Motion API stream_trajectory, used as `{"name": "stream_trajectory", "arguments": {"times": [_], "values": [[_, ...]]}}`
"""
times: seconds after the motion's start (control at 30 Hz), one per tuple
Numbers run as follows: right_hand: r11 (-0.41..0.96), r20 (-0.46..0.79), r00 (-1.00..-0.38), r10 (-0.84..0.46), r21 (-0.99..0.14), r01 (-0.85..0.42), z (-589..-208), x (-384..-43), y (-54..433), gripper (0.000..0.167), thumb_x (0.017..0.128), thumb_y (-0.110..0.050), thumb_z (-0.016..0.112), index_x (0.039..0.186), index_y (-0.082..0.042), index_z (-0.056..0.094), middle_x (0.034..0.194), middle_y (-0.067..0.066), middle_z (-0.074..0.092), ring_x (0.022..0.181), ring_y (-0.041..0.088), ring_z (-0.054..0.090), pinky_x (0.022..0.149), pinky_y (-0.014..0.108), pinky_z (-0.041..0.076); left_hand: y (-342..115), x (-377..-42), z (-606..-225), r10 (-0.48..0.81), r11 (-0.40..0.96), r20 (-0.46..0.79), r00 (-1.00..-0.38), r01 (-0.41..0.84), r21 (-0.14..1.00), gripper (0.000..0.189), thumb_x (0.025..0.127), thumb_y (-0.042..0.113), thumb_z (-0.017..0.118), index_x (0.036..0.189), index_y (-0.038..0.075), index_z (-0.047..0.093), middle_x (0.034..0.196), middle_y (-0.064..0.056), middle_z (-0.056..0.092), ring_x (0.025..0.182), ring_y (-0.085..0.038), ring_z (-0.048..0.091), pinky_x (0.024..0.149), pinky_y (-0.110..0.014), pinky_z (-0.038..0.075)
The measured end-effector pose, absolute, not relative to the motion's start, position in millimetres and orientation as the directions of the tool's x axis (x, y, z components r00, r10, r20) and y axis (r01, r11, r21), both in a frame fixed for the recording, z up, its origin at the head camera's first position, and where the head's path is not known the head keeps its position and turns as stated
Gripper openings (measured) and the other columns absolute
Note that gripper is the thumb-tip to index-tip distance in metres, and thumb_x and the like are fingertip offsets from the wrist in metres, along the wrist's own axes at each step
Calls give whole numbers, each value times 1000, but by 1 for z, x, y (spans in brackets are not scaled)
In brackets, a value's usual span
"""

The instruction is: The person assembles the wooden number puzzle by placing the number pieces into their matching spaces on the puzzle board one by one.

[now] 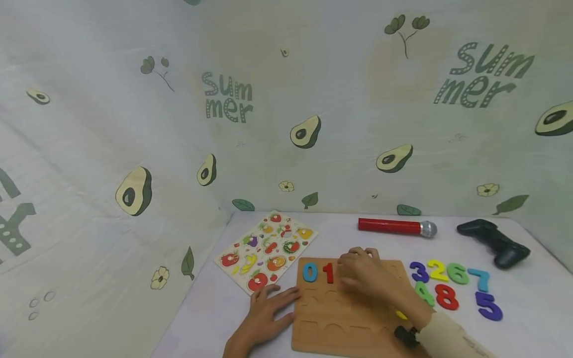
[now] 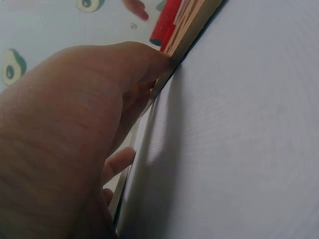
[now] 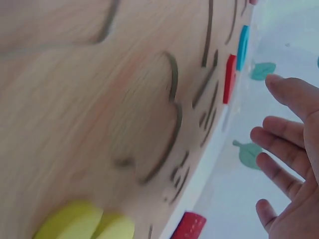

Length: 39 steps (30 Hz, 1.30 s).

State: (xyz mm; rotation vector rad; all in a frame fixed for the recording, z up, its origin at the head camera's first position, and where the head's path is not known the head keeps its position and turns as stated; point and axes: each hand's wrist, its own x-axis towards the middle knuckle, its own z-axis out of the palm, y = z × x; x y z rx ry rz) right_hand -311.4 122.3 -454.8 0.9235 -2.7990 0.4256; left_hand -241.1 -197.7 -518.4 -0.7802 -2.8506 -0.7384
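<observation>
A wooden number board (image 1: 322, 318) with cut-out recesses lies on the table. The blue 0 (image 1: 310, 272) and red 1 (image 1: 329, 273) stand in its top row. Just right of the 1, my right hand (image 1: 369, 276) is over the board; its loosely bent fingers (image 3: 281, 144) hold nothing in the right wrist view. My left hand (image 1: 267, 315) lies at the board's left edge, fingers spread and touching that edge. A yellow piece (image 3: 79, 221) is on the board's right part, mostly hidden under the right forearm in the head view.
Several loose numbers, among them a purple 3 (image 1: 419, 272), a red 8 (image 1: 446, 297) and a purple 5 (image 1: 489, 306), lie right of the board. A fruit puzzle (image 1: 241, 248) is at back left. Behind are a red microphone (image 1: 389, 226) and a black controller-like object (image 1: 494, 242).
</observation>
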Motion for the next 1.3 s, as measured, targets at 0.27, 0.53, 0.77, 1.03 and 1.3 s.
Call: {"name": "stream_trajectory", "arguments": {"times": [0.27, 0.53, 0.77, 1.03, 1.3], "values": [[771, 310, -778, -546, -179, -612, -435, -293, 155, 31, 87, -35, 78, 112, -17, 73, 111, -3, 70, 115, 27, 54, 95, 62, 32, -200, -241, -521, 453, 739, 227, -862, 506, 446, 46, 100, 46, 56, 145, 37, 54, 150, 16, 48, 132, -29, 35, 97, -61, 17], [833, 306, -841, -446, -203, -516, -434, -286, 194, 31, 85, -35, 80, 111, -20, 72, 111, -3, 70, 116, 28, 52, 97, 62, 28, -196, -242, -523, 456, 744, 215, -864, 502, 441, 46, 99, 48, 55, 145, 38, 53, 150, 17, 47, 133, -28, 35, 99, -62, 16], [869, 250, -892, -377, -237, -434, -436, -278, 216, 37, 87, -38, 77, 116, -15, 72, 113, 1, 69, 116, 32, 50, 98, 64, 24, -198, -240, -524, 457, 742, 241, -856, 517, 427, 46, 99, 47, 56, 144, 37, 54, 149, 16, 48, 131, -29, 37, 98, -61, 17], [882, 297, -897, -329, -243, -404, -443, -277, 243, 37, 84, -30, 81, 115, -13, 71, 112, 2, 69, 115, 34, 50, 97, 64, 24, -204, -239, -529, 445, 748, 234, -864, 503, 434, 47, 99, 50, 55, 145, 40, 53, 150, 18, 47, 132, -29, 35, 97, -61, 15], [908, 307, -909, -283, -218, -357, -447, -274, 269, 41, 81, -30, 84, 115, -12, 70, 113, 7, 69, 114, 35, 50, 96, 66, 24, -203, -242, -526, 438, 750, 182, -880, 470, 465, 47, 98, 54, 55, 143, 41, 54, 150, 18, 47, 132, -31, 34, 97, -60, 12]]}}
